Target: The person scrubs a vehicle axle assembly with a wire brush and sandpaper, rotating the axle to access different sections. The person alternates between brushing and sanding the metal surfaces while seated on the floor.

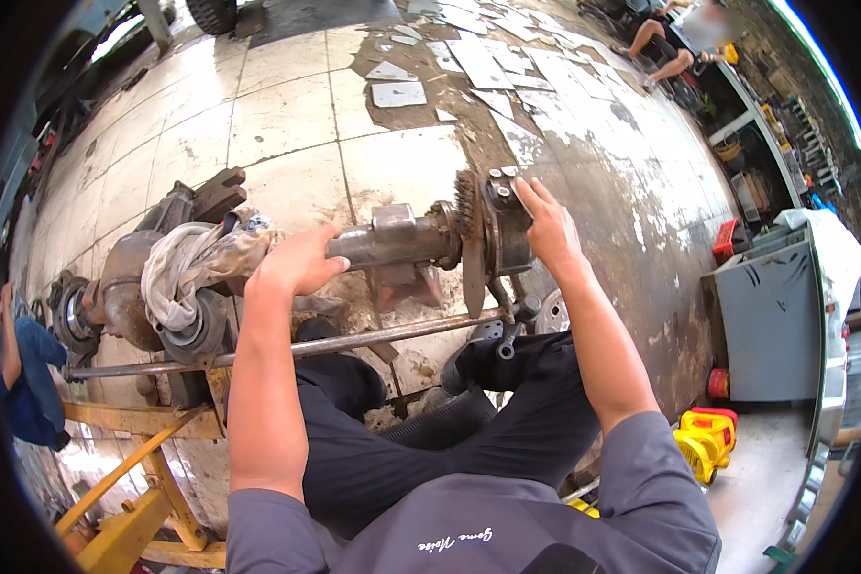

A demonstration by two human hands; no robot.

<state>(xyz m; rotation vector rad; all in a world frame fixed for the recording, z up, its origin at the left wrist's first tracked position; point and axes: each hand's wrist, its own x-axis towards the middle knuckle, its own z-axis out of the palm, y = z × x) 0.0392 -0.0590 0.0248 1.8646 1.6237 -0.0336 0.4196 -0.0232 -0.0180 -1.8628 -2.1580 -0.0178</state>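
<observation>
A long greasy vehicle axle (421,237) lies crosswise in front of me, its rounded housing (129,277) at the left. My left hand (301,260) rests on the axle tube, thumb and fingers apart, beside a bunched dirty white rag (196,273) draped over the axle. At the right end stands a dark metal hub assembly (509,230) with bolt heads on top and a toothed ring (469,206) beside it. My right hand (550,222) lies against its right side, fingers stretched out. Below run a long metal rod (402,330) and a small ring-ended link (507,346).
Yellow metal frames (143,478) stand at the lower left, near a person in blue (33,373). Broken tiles (478,62) litter the far floor. Another person (674,57) sits at the upper right. A grey cabinet (767,316) and a yellow-red tool (706,442) are on the right.
</observation>
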